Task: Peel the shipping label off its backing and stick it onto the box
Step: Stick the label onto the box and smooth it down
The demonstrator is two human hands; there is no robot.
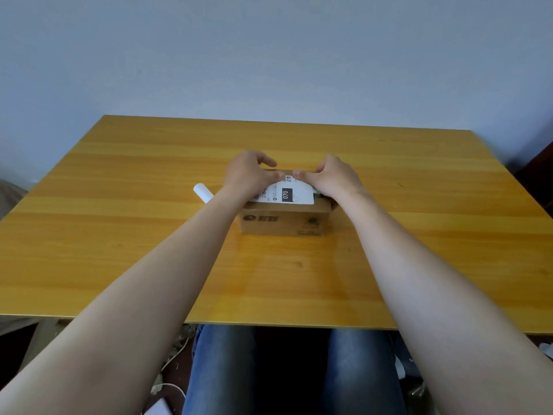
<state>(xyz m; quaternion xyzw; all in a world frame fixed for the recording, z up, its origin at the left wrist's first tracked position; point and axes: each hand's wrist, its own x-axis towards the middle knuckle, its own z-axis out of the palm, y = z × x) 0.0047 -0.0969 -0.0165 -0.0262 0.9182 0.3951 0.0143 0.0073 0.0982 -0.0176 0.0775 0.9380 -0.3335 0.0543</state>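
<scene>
A small brown cardboard box (pixel 284 221) stands in the middle of the wooden table (pixel 119 235). A white shipping label (pixel 288 194) with a black "070" block lies on its top. My left hand (pixel 250 175) rests on the label's left part, thumb pressing its far edge. My right hand (pixel 335 178) rests on the right part, thumb tip close to the left thumb. The other fingers of both hands reach over the box's far edge. A white rolled-up sheet, perhaps the backing (pixel 203 193), lies on the table left of the box, partly behind my left forearm.
The table's far edge meets a pale blue wall (pixel 269 55). My legs in blue jeans (pixel 224 369) show under the near edge, with cables and clutter on the floor. A dark piece of furniture (pixel 538 175) stands at the right.
</scene>
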